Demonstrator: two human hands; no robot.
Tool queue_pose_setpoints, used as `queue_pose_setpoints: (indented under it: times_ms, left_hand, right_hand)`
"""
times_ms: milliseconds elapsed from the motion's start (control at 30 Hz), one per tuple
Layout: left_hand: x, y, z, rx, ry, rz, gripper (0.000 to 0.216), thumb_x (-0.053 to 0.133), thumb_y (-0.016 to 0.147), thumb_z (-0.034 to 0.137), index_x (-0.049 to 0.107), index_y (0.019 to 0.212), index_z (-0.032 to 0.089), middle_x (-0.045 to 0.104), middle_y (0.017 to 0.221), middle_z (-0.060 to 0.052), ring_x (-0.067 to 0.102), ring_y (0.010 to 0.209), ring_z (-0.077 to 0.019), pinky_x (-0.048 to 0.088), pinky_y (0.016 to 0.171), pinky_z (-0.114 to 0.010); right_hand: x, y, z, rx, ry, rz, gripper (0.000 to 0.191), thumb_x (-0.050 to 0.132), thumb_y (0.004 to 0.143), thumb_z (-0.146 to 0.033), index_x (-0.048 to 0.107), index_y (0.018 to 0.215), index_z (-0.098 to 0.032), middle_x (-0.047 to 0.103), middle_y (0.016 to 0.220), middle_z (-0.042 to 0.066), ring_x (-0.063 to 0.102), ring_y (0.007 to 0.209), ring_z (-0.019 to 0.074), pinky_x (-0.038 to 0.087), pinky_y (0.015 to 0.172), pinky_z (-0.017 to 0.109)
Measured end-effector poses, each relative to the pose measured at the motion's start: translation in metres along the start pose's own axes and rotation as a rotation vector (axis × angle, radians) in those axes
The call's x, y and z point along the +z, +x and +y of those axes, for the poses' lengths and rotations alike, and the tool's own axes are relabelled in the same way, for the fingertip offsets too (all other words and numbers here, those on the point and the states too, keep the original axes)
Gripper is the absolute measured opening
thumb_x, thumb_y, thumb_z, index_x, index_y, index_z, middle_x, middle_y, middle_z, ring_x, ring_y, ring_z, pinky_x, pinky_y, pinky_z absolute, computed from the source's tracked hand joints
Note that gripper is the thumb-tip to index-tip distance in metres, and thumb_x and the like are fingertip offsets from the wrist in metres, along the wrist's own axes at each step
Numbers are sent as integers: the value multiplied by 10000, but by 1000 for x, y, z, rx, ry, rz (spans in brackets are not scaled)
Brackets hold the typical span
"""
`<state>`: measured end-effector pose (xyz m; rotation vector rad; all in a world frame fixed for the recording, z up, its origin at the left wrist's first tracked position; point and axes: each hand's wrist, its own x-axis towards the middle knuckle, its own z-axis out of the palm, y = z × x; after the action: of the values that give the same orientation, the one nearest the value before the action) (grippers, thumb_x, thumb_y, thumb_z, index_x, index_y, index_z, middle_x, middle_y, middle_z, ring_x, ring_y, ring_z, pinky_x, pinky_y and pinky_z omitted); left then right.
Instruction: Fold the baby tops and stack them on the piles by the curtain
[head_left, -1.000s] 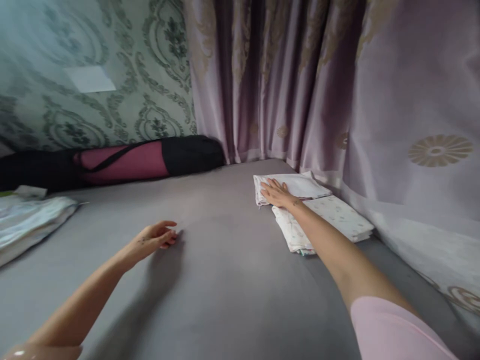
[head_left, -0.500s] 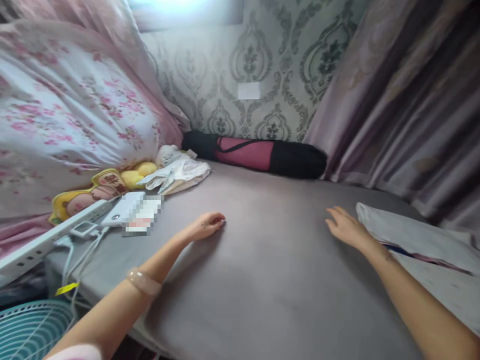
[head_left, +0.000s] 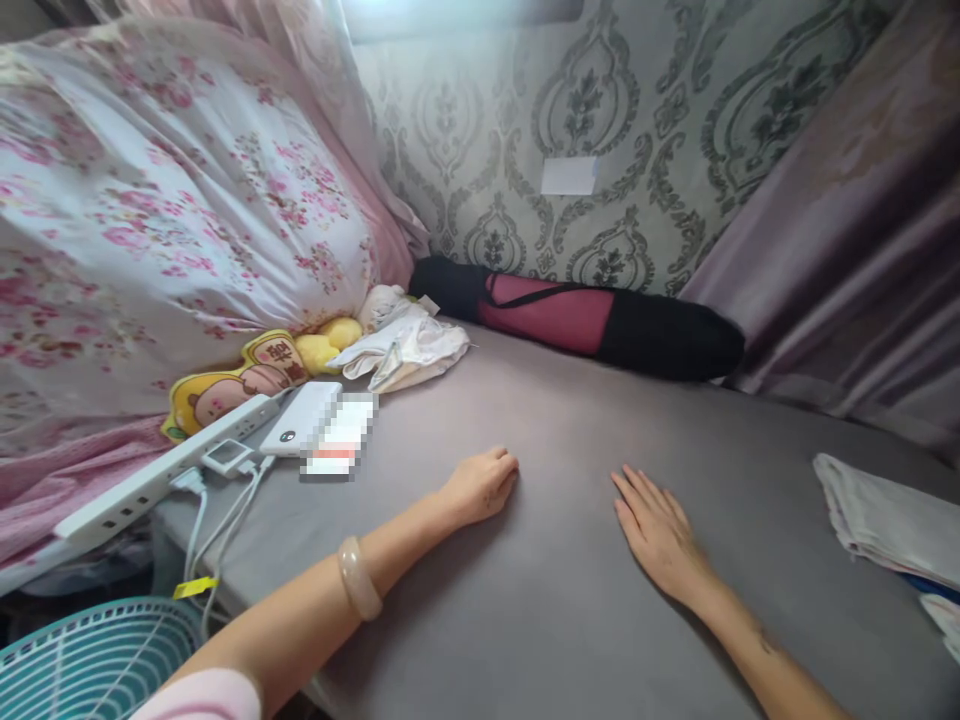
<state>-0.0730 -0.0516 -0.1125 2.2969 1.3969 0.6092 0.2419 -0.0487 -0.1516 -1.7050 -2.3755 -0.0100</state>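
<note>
My left hand (head_left: 481,486) rests on the grey bed sheet (head_left: 540,600) with its fingers curled under into a loose fist. What is beneath those fingers, if anything, is hidden. A pale bangle (head_left: 359,579) circles the left forearm. To the right, my right hand (head_left: 660,535) lies palm down on the same sheet, fingers stretched out and slightly apart, holding nothing. A gap of bare sheet separates the two hands.
Left of my arm lie a white power strip (head_left: 169,478), cables and a white power bank (head_left: 304,420). Beyond are crumpled white cloths (head_left: 420,345) and a yellow plush toy (head_left: 225,393). A black-and-red long bag (head_left: 555,315) lines the wall. Folded cloth (head_left: 892,515) sits right.
The view has swung left, so the surroundings appear further right. My right hand has come closer to my left and flattened on the sheet. My left hand's fingers look more curled.
</note>
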Motion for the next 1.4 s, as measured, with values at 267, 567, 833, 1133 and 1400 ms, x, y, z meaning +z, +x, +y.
queue_pose_setpoints:
  times_ms: [267, 567, 833, 1133, 1400]
  left_hand:
    - [-82, 39, -79, -300, -79, 203, 293, 467, 872, 311, 715, 853, 156, 693, 752, -63, 624, 739, -200, 440, 682, -280]
    - [-171, 69, -180, -702, 323, 562, 416, 548, 828, 367, 631, 1145, 110, 641, 1105, -183, 569, 1087, -331, 419, 961, -422]
    - [-188, 86, -194, -794, 265, 331, 357, 605, 780, 398, 633, 1036, 152, 682, 1091, -179, 612, 1098, -356, 466, 870, -394]
    - [-212, 102, -131, -658, -457, 445, 171, 548, 859, 272, 518, 718, 180, 615, 630, -62, 682, 763, -266, 556, 735, -402]
    - [-175, 100, 0, -221, -1250, 564, 234, 583, 924, 315, 434, 806, 179, 611, 656, 9, 689, 656, -150, 582, 794, -424]
  right_hand:
    - [5, -4, 7, -2, 36, 24, 574, 259, 978, -476, 488, 1445, -233, 406, 1536, 41, 345, 1434, 258, 286, 1183, 518]
    - [7, -4, 9, 9, 32, 51, 536, 316, 961, -464, 511, 1425, -280, 423, 1525, 24, 374, 1418, 266, 316, 1173, 525]
    - [-3, 0, -8, 83, 14, 11, 535, 268, 981, -419, 521, 1411, -227, 428, 1527, 49, 370, 1422, 243, 295, 1177, 495]
    - [-13, 0, -20, 120, 16, 5, 502, 297, 976, -360, 534, 1395, -220, 448, 1514, 82, 378, 1417, 238, 274, 1177, 479]
    - [-35, 15, -58, 310, 194, -11, 473, 392, 894, -192, 560, 1336, -175, 507, 1455, 144, 441, 1370, 248, 309, 1145, 488]
